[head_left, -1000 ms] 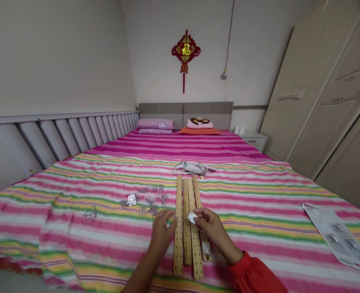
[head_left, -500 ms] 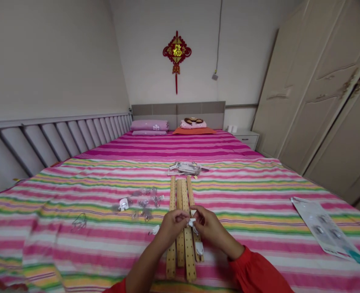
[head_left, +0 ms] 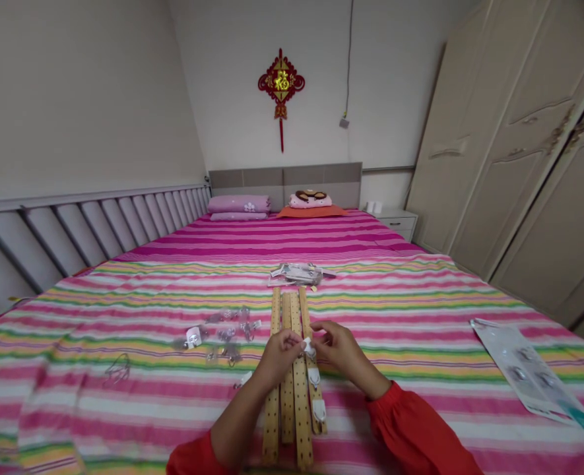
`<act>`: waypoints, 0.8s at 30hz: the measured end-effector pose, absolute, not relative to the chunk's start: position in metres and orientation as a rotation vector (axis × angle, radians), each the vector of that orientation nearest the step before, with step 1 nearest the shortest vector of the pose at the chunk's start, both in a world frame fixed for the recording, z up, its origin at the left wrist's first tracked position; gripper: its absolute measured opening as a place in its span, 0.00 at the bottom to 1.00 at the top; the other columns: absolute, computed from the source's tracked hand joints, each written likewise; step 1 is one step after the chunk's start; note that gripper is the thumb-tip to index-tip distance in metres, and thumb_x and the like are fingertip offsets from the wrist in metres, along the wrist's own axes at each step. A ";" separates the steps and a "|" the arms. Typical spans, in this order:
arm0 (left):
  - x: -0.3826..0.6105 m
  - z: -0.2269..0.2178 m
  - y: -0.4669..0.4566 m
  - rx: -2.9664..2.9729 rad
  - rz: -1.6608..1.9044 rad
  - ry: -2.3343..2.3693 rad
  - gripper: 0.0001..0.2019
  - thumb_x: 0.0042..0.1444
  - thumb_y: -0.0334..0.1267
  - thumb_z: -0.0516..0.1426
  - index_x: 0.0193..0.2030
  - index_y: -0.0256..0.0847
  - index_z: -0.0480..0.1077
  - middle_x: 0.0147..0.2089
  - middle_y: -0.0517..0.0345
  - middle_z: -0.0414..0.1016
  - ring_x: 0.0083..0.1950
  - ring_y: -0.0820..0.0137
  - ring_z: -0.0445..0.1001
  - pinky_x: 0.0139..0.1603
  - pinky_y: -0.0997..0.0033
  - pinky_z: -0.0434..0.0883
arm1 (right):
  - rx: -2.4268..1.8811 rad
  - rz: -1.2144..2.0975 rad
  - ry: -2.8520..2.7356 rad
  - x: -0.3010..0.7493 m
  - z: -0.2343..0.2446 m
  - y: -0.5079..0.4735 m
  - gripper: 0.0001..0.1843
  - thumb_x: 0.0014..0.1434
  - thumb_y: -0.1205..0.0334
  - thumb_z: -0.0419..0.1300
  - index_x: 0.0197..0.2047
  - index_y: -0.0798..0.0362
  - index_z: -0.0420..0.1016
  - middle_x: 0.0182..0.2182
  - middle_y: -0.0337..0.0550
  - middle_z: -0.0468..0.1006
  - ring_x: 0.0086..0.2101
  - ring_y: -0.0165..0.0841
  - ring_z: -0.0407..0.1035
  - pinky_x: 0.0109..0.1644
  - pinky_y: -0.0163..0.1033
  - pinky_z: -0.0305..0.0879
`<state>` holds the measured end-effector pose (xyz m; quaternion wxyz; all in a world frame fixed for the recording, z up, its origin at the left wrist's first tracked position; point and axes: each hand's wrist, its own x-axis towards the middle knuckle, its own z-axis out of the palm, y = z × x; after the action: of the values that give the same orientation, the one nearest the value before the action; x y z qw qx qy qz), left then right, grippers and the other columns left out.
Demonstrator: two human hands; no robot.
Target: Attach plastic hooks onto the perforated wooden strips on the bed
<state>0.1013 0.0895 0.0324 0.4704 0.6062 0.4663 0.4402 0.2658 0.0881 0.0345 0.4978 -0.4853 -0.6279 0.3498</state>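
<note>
1. I see both hands meet over the wooden strips [head_left: 292,369], which lie side by side on the striped bedspread [head_left: 420,343].
2. Left hand [head_left: 278,356]: fingers pinched shut on a small white hook [head_left: 308,346], held just above the strips.
3. Right hand [head_left: 338,348]: fingertips closed on the same hook from the other side.
4. Two more white hooks [head_left: 316,394] sit on the rightmost strip, nearer me than the hands.
5. Left of the strips: a scatter of clear hooks [head_left: 227,326] on the bedspread; a small white scrap [head_left: 243,380] lies just beside my left wrist.
6. Beyond the far ends of the strips: a heap of wrappers [head_left: 296,273].
7. Well apart to the right: a flat plastic packet [head_left: 529,376].
</note>
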 end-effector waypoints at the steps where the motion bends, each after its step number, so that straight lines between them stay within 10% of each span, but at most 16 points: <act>1: 0.102 0.032 0.091 1.412 1.089 1.160 0.13 0.40 0.47 0.63 0.26 0.38 0.69 0.24 0.61 0.71 0.27 0.73 0.69 0.31 0.74 0.64 | -1.181 0.870 -1.429 0.267 0.034 0.090 0.11 0.42 0.64 0.63 0.34 0.53 0.76 0.28 0.40 0.77 0.26 0.31 0.69 0.28 0.35 0.66; 8: 0.120 0.024 0.103 0.977 1.135 1.106 0.20 0.32 0.49 0.67 0.27 0.36 0.69 0.20 0.65 0.68 0.21 0.80 0.63 0.26 0.77 0.59 | -1.126 1.267 -1.060 0.267 0.024 0.097 0.14 0.38 0.53 0.67 0.23 0.55 0.73 0.16 0.39 0.75 0.20 0.31 0.70 0.24 0.34 0.66; 24: 0.126 0.003 0.161 1.413 0.939 1.428 0.11 0.37 0.39 0.61 0.13 0.39 0.65 0.13 0.66 0.62 0.22 0.74 0.64 0.24 0.76 0.58 | -1.186 1.349 -0.846 0.265 -0.010 0.141 0.06 0.40 0.64 0.65 0.19 0.55 0.71 0.13 0.37 0.74 0.15 0.26 0.68 0.20 0.29 0.66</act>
<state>0.1257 0.1611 0.0029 0.4458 0.5704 0.5764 0.3791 0.2647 0.1414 -0.0097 0.5465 -0.5002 -0.3568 0.5691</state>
